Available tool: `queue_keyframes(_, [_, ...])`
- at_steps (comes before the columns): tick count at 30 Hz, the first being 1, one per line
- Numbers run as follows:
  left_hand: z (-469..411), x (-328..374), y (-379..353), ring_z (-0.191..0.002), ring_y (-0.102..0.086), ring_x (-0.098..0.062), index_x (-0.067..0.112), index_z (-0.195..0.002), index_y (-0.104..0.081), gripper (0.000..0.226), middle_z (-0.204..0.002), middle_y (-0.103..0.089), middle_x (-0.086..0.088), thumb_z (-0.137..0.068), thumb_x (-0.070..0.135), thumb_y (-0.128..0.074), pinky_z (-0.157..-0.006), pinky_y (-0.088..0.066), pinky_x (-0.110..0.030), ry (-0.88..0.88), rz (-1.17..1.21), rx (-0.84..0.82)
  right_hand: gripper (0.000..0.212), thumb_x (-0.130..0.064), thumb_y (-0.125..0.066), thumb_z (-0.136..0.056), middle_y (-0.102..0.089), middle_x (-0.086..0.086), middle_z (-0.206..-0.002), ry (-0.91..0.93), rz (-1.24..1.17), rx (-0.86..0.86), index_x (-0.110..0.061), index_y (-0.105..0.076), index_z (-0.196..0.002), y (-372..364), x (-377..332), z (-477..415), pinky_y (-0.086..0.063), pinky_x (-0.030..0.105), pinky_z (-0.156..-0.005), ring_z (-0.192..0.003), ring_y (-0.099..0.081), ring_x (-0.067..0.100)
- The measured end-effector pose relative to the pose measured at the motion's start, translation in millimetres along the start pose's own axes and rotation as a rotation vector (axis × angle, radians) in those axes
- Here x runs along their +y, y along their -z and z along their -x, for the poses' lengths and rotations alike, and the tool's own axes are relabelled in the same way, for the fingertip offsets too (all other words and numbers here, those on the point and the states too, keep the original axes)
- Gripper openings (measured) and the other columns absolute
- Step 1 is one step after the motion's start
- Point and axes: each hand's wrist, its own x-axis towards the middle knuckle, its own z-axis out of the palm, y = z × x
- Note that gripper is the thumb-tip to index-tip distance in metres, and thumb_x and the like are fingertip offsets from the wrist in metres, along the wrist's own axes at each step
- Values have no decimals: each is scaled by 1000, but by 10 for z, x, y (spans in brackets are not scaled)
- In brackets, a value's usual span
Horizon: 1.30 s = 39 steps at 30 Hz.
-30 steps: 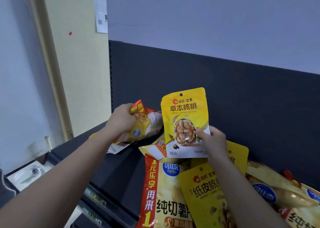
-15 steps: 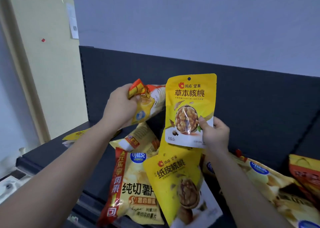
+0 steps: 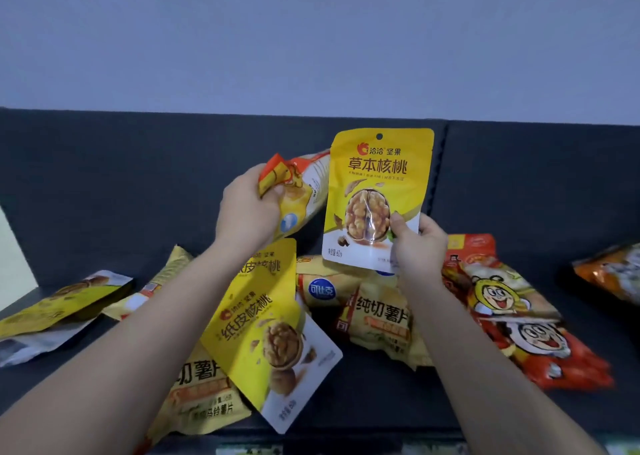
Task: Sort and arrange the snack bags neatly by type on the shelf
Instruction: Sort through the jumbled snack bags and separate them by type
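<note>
- My left grip (image 3: pixel 247 209) is curled tight round the crumpled top corner of a chip bag (image 3: pixel 304 195), which juts out from it toward 2 o'clock. Squeezing that hard could, I judge, crush the chips, or the slick film could slide free.
- At 6 o'clock of that grip, a loose walnut pouch (image 3: pixel 266 337) lies slanted over other chip bags on the shelf (image 3: pixel 381 399), with its lower corner near the front edge. A brush from my forearm could tip it off.
- My right grip (image 3: pixel 420 243) pinches the upright walnut pouch (image 3: pixel 377 184) at its lower right corner only, thumb on the front. The pouch stands at 11 o'clock from the grip, and held that low it may flop or twist.
- At 3 o'clock of that grip lie red cartoon bags (image 3: pixel 512 316). Setting the pouch down among them would mix the types.
</note>
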Motion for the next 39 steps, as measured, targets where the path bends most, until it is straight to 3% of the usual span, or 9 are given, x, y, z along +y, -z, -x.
queue_keyframes(9, [291, 352, -727, -88, -65, -23, 38, -95, -59, 20, -90, -67, 8, -98, 20, -52, -78, -55, -45, -49, 142, -134, 30, -15, -63, -93, -47, -4, -57, 52, 34, 228, -15, -54, -64, 837, -148, -40, -32, 28, -61, -58, -39, 16])
queue_keyframes(11, [380, 463, -920, -89, -66, -24, 34, -105, -62, 19, -87, -65, 12, -98, 20, -51, -75, -53, -37, -56, 171, -166, 26, -16, -63, -93, -49, -4, -59, 78, 52, 274, -10, -57, -68, 1033, -179, -106, -34, 28, -60, -60, -41, 14])
queue_keyframes(14, [502, 646, -1210, -97, -63, -16, 27, -121, -62, 27, -97, -64, 14, -99, 17, -51, -85, -52, -35, -103, 189, -183, 23, -18, -64, -91, -53, -2, -63, 105, 57, 327, -2, -60, -75, 1312, -218, -236, -38, 30, -62, -63, -44, 14])
queue_keyframes(21, [723, 1072, -2038, -105, -62, -14, 32, -128, -59, 38, -115, -67, 13, -98, 11, -48, -89, -54, -38, -229, 150, -270, 34, -17, -63, -92, -46, -9, -54, 140, 88, 405, -16, -49, -61, 2014, -287, -636, -34, 29, -58, -56, -39, 14])
queue_keyframes(24, [827, 1188, -2448, -115, -58, -17, 30, -136, -54, 45, -128, -62, 10, -96, 9, -48, -93, -51, -38, -274, 24, -286, 33, -18, -63, -92, -48, -6, -56, 166, 134, 415, -17, -52, -61, 2332, -309, -823, -33, 30, -58, -56, -39, 15])
queue_keyframes(30, [1053, 1295, -3185, -130, -48, -17, 36, -140, -46, 63, -148, -44, 14, -88, 1, -45, -90, -51, -36, -444, -333, -480, 35, -21, -63, -93, -46, 24, -71, 272, 201, 403, 6, -49, -74, 2926, -342, -1138, -27, 32, -58, -62, -35, 18])
queue_keyframes(34, [1215, 1364, -3533, -134, -41, -17, 31, -140, -46, 52, -151, -39, 10, -92, 14, -53, -97, -47, -35, -555, -555, -708, 32, -20, -62, -94, -51, 6, -61, 244, 226, 354, -8, -53, -66, 3189, -328, -1311, -32, 30, -57, -59, -40, 15])
queue_keyframes(37, [1271, 1382, -3662, -140, -33, -15, 29, -144, -41, 67, -152, -37, 9, -85, 53, -62, -119, -15, -50, -581, -757, -896, 30, -20, -63, -94, -58, 22, -73, 217, 216, 317, 3, -56, -75, 3307, -246, -1399, -35, 31, -60, -62, -43, 19])
queue_keyframes(39, [1286, 1366, -3681, -146, -22, -16, 34, -147, -35, 84, -154, -34, 8, -76, 78, -50, -113, 14, -62, -547, -850, -951, 31, -20, -63, -93, -58, 25, -76, 205, 222, 307, 4, -55, -75, 3370, -188, -1448, -35, 32, -61, -63, -42, 21])
